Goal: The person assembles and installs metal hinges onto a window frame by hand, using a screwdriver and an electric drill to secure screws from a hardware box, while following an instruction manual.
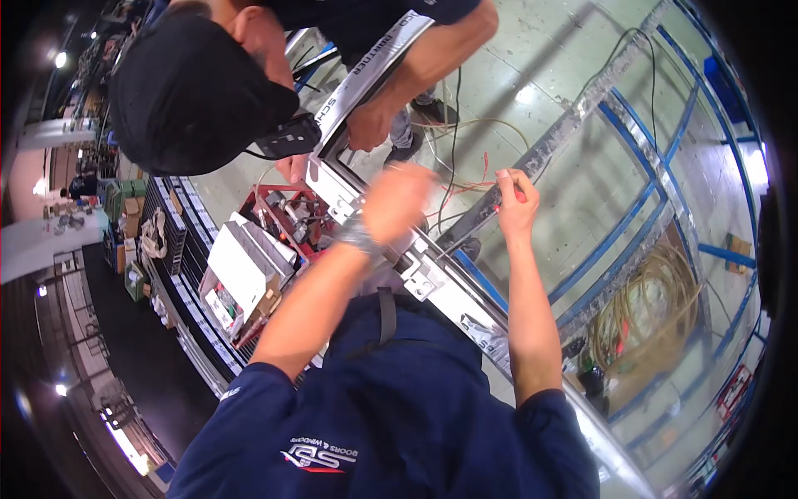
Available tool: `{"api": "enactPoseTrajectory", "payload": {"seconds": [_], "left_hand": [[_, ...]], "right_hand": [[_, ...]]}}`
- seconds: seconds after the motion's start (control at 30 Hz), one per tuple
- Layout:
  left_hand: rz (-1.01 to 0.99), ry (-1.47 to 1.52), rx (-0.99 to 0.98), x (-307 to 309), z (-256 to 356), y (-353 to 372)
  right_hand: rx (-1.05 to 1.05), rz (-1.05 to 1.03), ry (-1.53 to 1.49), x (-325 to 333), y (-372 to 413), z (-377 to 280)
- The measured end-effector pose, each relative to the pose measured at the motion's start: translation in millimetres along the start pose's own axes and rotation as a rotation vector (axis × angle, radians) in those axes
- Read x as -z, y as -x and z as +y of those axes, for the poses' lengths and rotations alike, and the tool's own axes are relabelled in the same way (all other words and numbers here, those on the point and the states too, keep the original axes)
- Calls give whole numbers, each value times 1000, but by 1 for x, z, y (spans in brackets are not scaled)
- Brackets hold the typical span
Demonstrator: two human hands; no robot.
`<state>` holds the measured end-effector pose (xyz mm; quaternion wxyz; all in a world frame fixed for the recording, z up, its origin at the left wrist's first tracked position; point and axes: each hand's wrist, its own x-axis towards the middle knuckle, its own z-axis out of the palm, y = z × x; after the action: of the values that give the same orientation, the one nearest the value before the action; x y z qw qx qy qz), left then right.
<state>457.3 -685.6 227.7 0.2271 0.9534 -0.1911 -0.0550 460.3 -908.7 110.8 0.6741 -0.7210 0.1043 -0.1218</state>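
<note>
A metal frame profile (453, 295) runs diagonally in front of my body, with bright metal fittings (418, 283) along its edge. My left hand (403, 200), a band on its wrist, is smeared by motion over the corner where this profile meets another profile (378, 54) with printed white film. What its fingers do does not show. To the right, beyond the profile, my right hand (517, 202) is raised with the fingers closed around a small red object (520, 196), mostly hidden in the grip.
A co-worker in a black cap (195, 96) leans over the far profile, one hand (370, 125) beside it. A red crate (287, 218) of hardware and a box of white sheets (237, 266) stand left. Blue-and-metal racks (623, 125), loose cables and a coiled hose (644, 312) lie right.
</note>
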Motion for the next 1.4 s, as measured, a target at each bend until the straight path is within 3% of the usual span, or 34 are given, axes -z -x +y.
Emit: {"api": "enactPoseTrajectory", "payload": {"seconds": [0.1,0.2,0.3,0.37,0.4,0.47,0.57,0.73,0.77,0.87,0.9,1.0,1.03,1.23,1.4], "left_hand": [[-45,-195,173,44,-71,17],[-98,-228,150,34,-149,36],[-217,-306,224,34,-150,26],[-297,-293,303,37,-137,14],[-247,-185,238,37,-128,11],[-159,39,107,40,-92,7],[-299,251,17,46,-29,-11],[-529,253,-53,3,3,-26],[-581,263,-57,-4,8,-29],[-699,175,-155,-22,17,-37],[-647,184,-199,-39,12,-34],[-810,127,-202,-53,14,-40],[-767,160,-227,-58,14,-39],[-913,412,-19,-64,13,-35],[-825,401,-42,-66,13,-32]], "right_hand": [[-160,-14,-94,7,5,-10],[-14,-59,-112,5,1,2],[-11,-180,-126,6,-3,-12],[131,-219,-135,5,-9,0],[200,-234,-138,5,-13,6],[126,-211,-57,4,-14,-1],[-15,-148,42,1,-7,-16],[-171,-109,148,-2,-5,-34],[-80,-76,186,-4,-6,-23],[-119,-58,168,-4,-5,-28],[-129,-47,175,-5,-5,-28],[-234,-63,180,-5,-6,-32],[-229,-66,195,-5,-5,-31],[-94,-112,20,2,-5,-10],[-33,-115,-201,0,-3,0]]}}
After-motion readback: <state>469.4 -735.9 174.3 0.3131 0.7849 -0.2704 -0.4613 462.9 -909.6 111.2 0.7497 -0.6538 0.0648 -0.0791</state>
